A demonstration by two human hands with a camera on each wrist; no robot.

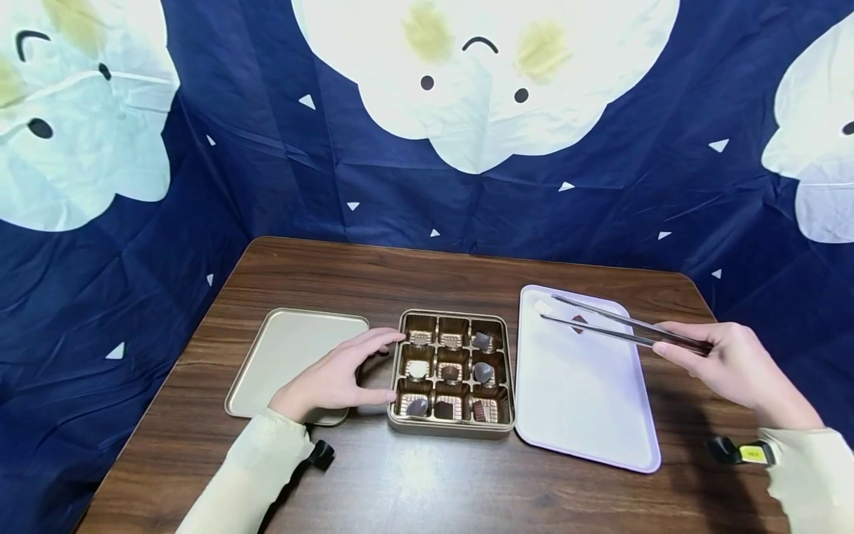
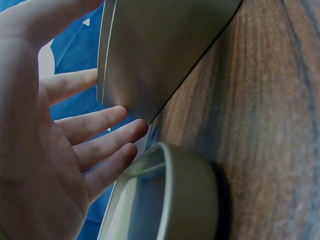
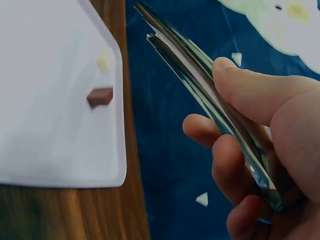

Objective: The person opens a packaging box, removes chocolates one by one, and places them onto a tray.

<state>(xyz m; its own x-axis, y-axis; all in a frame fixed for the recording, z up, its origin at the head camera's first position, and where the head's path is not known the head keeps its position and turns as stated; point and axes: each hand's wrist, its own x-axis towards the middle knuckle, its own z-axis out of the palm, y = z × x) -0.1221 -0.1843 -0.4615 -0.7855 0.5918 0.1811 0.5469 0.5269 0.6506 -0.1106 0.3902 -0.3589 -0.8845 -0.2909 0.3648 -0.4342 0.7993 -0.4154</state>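
Observation:
My right hand [image 1: 742, 363] holds metal tongs [image 1: 654, 328], their tips parted over the back of the white tray [image 1: 580, 415]. A white chocolate [image 1: 541, 307] and a brown chocolate [image 1: 579, 324] lie on the tray near the tips. In the right wrist view, the tongs' serrated tips have nothing between them. Left of the tray stands a gold tin [image 1: 450, 430] divided into compartments. It contains dark, brown and white chocolates; the back left and back middle compartments show only liner. My left hand [image 1: 333, 377] rests with extended fingers and thumb at the tin's left side.
A shallow gold lid [image 1: 293, 360] lies on the brown wooden table [image 1: 373, 482], left of the tin and partly under the left hand. A dark blue cloth [image 1: 400, 200] with white cloud shapes hangs behind the table and at both sides.

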